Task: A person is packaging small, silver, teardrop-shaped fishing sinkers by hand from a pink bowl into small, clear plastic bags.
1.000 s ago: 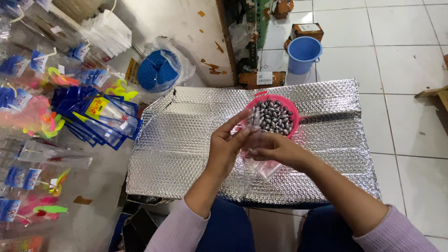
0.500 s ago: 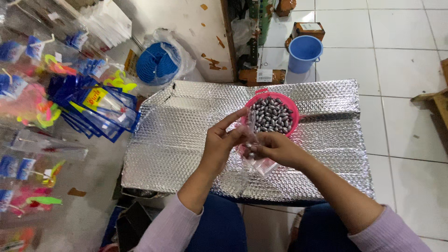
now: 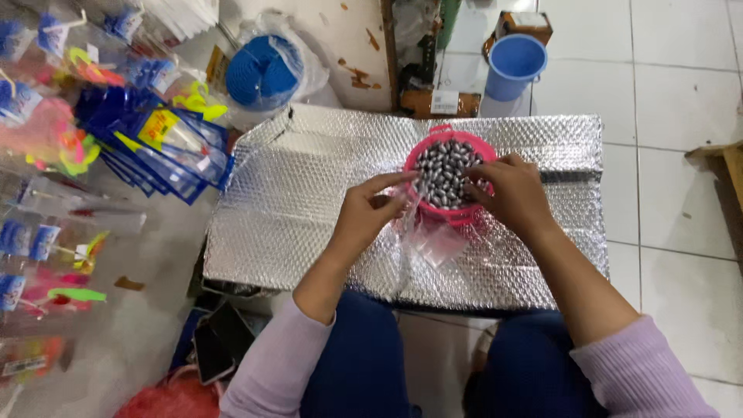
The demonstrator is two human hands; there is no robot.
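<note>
Our left hand (image 3: 370, 213) pinches a limp, slippery clear bag (image 3: 433, 240) by its mouth; our right hand (image 3: 511, 193) reaches into the pink basket (image 3: 445, 215), its grip unclear, among small, heavy-looking metal weights (image 3: 445, 172).

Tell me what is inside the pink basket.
The pink basket holds a heap of small grey oval weights. The right hand covers its right edge; deeper layers are hidden.

One view only, from a camera worn on the person's head, looking steeply down over the lap. It sits near enough that the forearms and both hands fill the middle, over the silver padded sheet (image 3: 309, 201) spread across the knees. The upper edge takes in tiled floor (image 3: 673, 85) ahead; the left side shows hanging packets (image 3: 155, 147), blurred.
</note>
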